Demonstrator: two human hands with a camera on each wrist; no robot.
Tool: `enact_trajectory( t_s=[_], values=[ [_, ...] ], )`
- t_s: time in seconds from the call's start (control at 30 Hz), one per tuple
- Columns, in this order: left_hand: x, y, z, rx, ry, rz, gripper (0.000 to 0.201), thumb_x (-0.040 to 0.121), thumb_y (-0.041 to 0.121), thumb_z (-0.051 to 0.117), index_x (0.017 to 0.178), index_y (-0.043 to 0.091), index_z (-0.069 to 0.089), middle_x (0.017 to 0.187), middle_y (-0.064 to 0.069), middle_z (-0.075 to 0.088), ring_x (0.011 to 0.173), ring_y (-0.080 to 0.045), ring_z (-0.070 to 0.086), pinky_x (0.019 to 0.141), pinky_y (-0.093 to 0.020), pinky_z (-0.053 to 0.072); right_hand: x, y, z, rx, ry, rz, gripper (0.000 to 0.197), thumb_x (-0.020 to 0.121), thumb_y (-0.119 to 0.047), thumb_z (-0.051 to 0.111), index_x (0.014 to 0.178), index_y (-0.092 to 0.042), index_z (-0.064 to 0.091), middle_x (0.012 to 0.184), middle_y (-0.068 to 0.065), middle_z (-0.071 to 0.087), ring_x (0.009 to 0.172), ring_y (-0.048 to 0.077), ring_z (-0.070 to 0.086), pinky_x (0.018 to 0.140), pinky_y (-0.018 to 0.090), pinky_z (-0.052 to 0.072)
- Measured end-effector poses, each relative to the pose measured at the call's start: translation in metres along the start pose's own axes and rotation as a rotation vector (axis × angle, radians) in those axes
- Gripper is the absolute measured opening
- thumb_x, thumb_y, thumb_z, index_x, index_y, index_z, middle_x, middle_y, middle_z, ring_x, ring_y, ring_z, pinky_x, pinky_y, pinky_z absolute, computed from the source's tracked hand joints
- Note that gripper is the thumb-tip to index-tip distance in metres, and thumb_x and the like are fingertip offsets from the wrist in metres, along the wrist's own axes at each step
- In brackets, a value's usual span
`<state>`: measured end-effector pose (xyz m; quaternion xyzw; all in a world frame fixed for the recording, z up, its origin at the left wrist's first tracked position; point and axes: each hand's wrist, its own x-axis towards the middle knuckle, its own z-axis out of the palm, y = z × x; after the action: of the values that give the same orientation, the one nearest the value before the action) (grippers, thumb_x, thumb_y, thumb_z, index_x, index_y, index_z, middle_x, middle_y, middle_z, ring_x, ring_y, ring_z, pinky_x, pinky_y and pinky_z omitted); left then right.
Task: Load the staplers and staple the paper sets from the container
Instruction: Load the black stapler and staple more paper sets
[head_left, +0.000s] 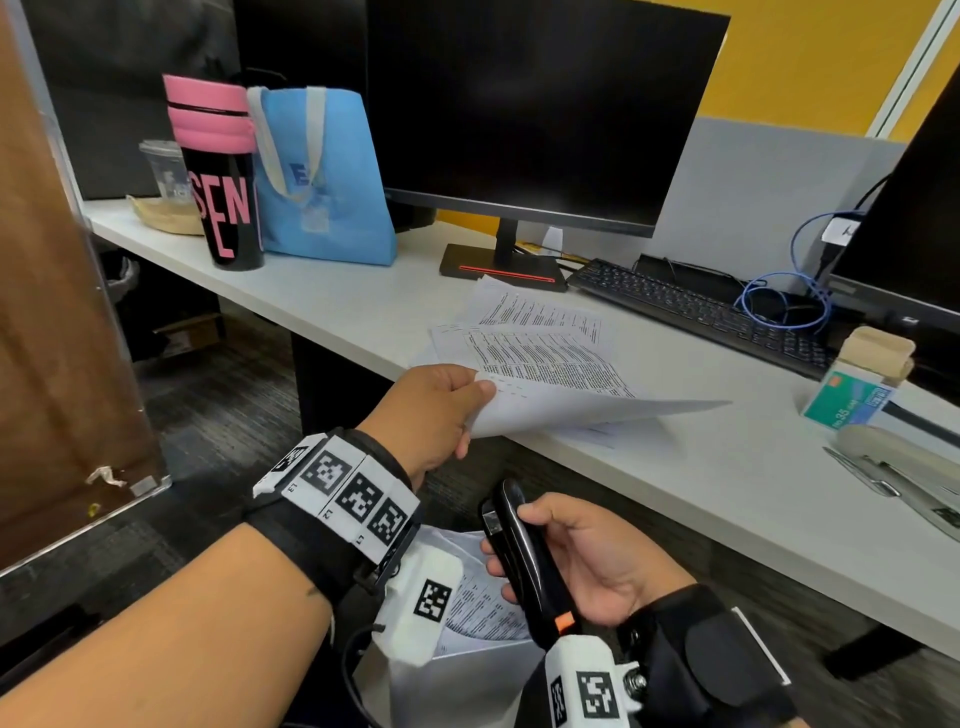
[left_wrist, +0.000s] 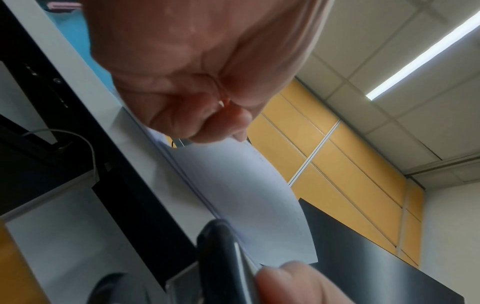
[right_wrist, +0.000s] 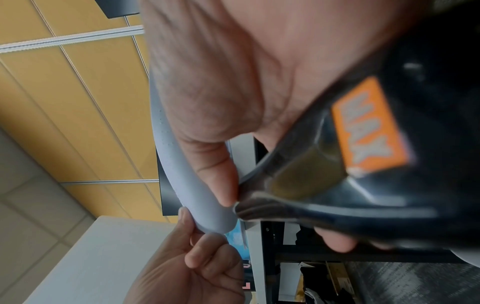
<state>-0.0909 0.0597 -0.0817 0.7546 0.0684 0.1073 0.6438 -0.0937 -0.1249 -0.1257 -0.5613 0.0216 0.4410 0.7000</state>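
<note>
My left hand (head_left: 457, 400) pinches the near left corner of a printed paper set (head_left: 550, 400) and lifts it off the white desk (head_left: 727, 483). From below, the left wrist view shows the paper set (left_wrist: 246, 197) curving under my left hand (left_wrist: 207, 115). My right hand (head_left: 561, 551) grips a black stapler (head_left: 524, 556) with an orange label, held upright below the desk edge. Up close the stapler (right_wrist: 363, 164) fills the right wrist view. More printed sheets (head_left: 540, 317) lie on the desk. A white container (head_left: 467, 670) with papers stands below my hands.
A grey stapler (head_left: 904, 462) and a staple box (head_left: 852, 405) lie at the desk's right. A monitor (head_left: 530, 104), a keyboard (head_left: 701, 312), a blue bag (head_left: 327, 176) and a pink-and-black tumbler (head_left: 218, 176) stand further back.
</note>
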Motion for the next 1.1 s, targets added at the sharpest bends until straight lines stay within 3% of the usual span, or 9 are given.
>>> enact_trajectory(
  t_s=[0.23,0.37,0.43,0.53,0.63,0.7,0.83,0.93,1.1],
  values=[
    [-0.004,0.005,0.001,-0.003,0.015,-0.023,0.038,0.097,0.024,0.056,0.099,-0.014,0.059,0.04,-0.004,0.045,0.042,-0.018,0.035,0.044,-0.023,0.028,0.001,-0.006,0.0,0.036,-0.038,-0.021,0.051,0.079,-0.028,0.055,0.114,0.01,0.059,0.097,0.022,0.065,0.078,0.027,0.065,0.065,0.034,0.057],
    [-0.008,0.011,0.0,-0.151,0.031,-0.04,0.024,0.097,0.02,0.057,0.092,-0.004,0.06,0.061,-0.012,0.055,0.043,-0.014,0.054,0.045,-0.023,0.043,-0.01,-0.015,-0.004,-0.024,-0.168,-0.036,0.064,0.089,-0.05,0.051,0.111,0.008,0.064,0.104,0.026,0.056,0.076,0.026,0.06,0.067,0.031,0.053],
    [-0.01,0.013,-0.001,-0.294,0.039,-0.075,0.016,0.095,0.017,0.059,0.084,0.006,0.062,0.074,-0.014,0.064,0.059,-0.017,0.064,0.056,-0.026,0.053,-0.025,-0.025,-0.004,-0.038,-0.228,-0.12,0.063,0.079,-0.055,0.069,0.108,0.001,0.07,0.116,0.028,0.047,0.077,0.026,0.055,0.066,0.03,0.052],
    [-0.013,0.004,-0.004,-0.377,0.086,-0.113,0.012,0.092,0.014,0.063,0.086,0.004,0.063,0.084,-0.016,0.07,0.075,-0.025,0.07,0.065,-0.033,0.059,-0.058,-0.045,-0.006,-0.045,-0.229,-0.341,0.062,0.052,-0.027,0.094,0.104,-0.001,0.071,0.105,0.026,0.058,0.075,0.027,0.055,0.058,0.028,0.053],
    [-0.013,-0.01,-0.006,-0.375,0.192,-0.139,0.021,0.081,-0.002,0.072,0.092,0.011,0.06,0.086,-0.016,0.064,0.08,-0.034,0.065,0.08,-0.059,0.056,-0.08,-0.072,-0.013,-0.088,0.019,-0.448,0.056,0.041,-0.021,0.094,0.089,-0.004,0.073,0.081,0.018,0.063,0.066,0.025,0.063,0.057,0.028,0.055],
    [-0.014,-0.014,-0.005,-0.394,0.22,-0.157,0.039,0.079,-0.012,0.067,0.102,0.017,0.054,0.092,-0.014,0.061,0.086,-0.035,0.064,0.083,-0.067,0.051,-0.083,-0.086,-0.021,-0.201,0.346,-0.479,0.034,0.06,-0.019,0.085,0.086,-0.004,0.067,0.069,0.014,0.062,0.059,0.024,0.064,0.054,0.031,0.054],
    [-0.018,-0.013,-0.006,-0.584,0.057,-0.298,0.07,0.085,-0.022,0.042,0.14,0.02,0.035,0.111,-0.022,0.063,0.09,-0.036,0.066,0.062,-0.045,0.061,-0.075,-0.098,-0.048,-0.907,0.967,-0.377,0.022,0.085,-0.022,0.069,0.092,-0.004,0.06,0.077,0.014,0.064,0.067,0.028,0.06,0.06,0.032,0.046],
    [-0.017,-0.017,-0.01,-0.609,-0.017,-0.375,0.065,0.088,-0.016,0.041,0.141,0.022,0.036,0.117,-0.018,0.066,0.09,-0.033,0.068,0.047,-0.031,0.055,-0.068,-0.1,-0.064,-1.248,1.112,-0.246,0.031,0.085,-0.022,0.065,0.111,-0.006,0.058,0.102,0.015,0.062,0.087,0.03,0.057,0.071,0.032,0.041],
    [-0.015,-0.015,-0.009,-0.532,-0.002,-0.351,0.028,0.091,-0.002,0.057,0.119,-0.003,0.061,0.107,-0.02,0.072,0.098,-0.036,0.07,0.092,-0.053,0.053,-0.064,-0.102,-0.07,-1.459,1.16,-0.172,0.047,0.088,-0.022,0.063,0.132,-0.011,0.051,0.123,0.015,0.059,0.11,0.033,0.055,0.085,0.035,0.043]
  ],
)
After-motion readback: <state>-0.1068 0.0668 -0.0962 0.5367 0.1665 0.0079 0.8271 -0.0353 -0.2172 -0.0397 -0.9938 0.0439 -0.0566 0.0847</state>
